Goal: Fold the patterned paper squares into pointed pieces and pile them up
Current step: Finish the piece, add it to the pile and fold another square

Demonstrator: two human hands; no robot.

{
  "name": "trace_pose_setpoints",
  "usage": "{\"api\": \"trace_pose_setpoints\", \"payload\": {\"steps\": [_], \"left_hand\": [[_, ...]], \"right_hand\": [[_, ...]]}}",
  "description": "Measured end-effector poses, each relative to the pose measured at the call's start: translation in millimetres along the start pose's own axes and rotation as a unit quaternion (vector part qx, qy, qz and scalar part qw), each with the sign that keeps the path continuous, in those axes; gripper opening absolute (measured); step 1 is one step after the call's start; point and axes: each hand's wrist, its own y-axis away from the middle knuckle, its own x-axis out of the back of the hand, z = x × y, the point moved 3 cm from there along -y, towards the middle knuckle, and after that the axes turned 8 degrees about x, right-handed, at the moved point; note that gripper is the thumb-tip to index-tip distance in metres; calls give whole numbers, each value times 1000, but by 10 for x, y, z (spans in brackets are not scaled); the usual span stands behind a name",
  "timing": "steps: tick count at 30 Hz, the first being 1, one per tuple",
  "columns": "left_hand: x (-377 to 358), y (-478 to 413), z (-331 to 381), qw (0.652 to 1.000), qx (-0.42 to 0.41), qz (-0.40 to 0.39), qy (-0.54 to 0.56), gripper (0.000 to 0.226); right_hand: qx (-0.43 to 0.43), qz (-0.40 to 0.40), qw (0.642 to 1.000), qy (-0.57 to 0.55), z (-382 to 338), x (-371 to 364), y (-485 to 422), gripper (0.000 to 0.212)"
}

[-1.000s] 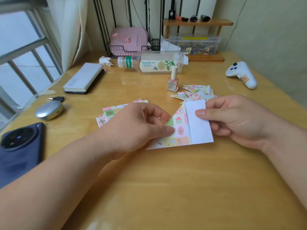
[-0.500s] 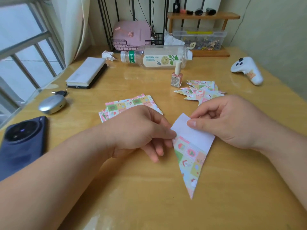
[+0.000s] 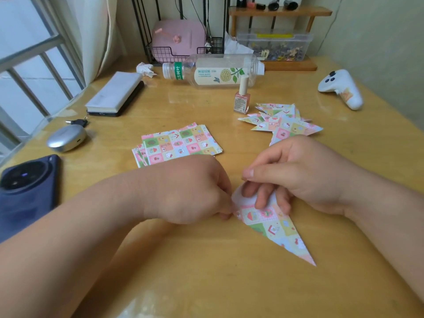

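A patterned paper piece [image 3: 276, 226], folded into a long point, lies on the wooden table with its tip toward me and to the right. My left hand [image 3: 190, 191] pinches its left upper edge. My right hand [image 3: 296, 173] grips its white top part, fingers curled over and under the flap. A stack of flat patterned squares [image 3: 179, 143] lies behind my left hand. A pile of folded pointed pieces [image 3: 282, 122] sits behind my right hand.
A nail polish bottle [image 3: 242, 97] stands by the pile, a plastic bottle [image 3: 211, 71] lying behind it. A white controller [image 3: 341, 88] is at the right; a phone [image 3: 27, 187], an earbud case [image 3: 66, 137] and a book [image 3: 114, 94] are at the left.
The piece was turned from lying sideways to pointing toward me, its tip swinging right. My right fingers have curled down over the white flap, bending it.
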Motion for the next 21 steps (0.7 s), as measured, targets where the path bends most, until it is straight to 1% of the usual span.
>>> {"api": "trace_pose_setpoints", "payload": {"steps": [3, 4, 6, 8, 11, 12, 14, 16, 21], "left_hand": [[-35, 11, -1, 999, 0, 3, -52, 28], [-34, 8, -7, 998, -6, 7, -60, 32], [-21, -9, -25, 998, -31, 8, -48, 37], [5, -15, -36, 998, -57, 14, -23, 32], [39, -16, -40, 997, -81, 0, 17, 23], [49, -16, -42, 996, -83, -11, 35, 24], [67, -26, -52, 995, -77, -20, 64, 32], [63, -47, -65, 996, -66, -7, 58, 35], [14, -103, -73, 998, -55, 22, 38, 27]], "right_hand": [[-45, 9, 998, -34, 43, -61, -15, 31], [-55, 15, 998, -38, 57, -71, -20, 30], [-66, 22, 997, -38, 64, -75, -17, 20], [-65, 23, 997, -27, 54, -69, -4, 10], [-52, 17, 998, -3, 51, -52, -4, 8], [-48, 15, 999, 1, 50, -49, -6, 8], [-39, 8, 999, 1, 53, -51, -10, 9], [-33, 2, 999, 1, 56, -57, -9, 10], [-32, 0, 999, 1, 81, -54, -20, 11]]}}
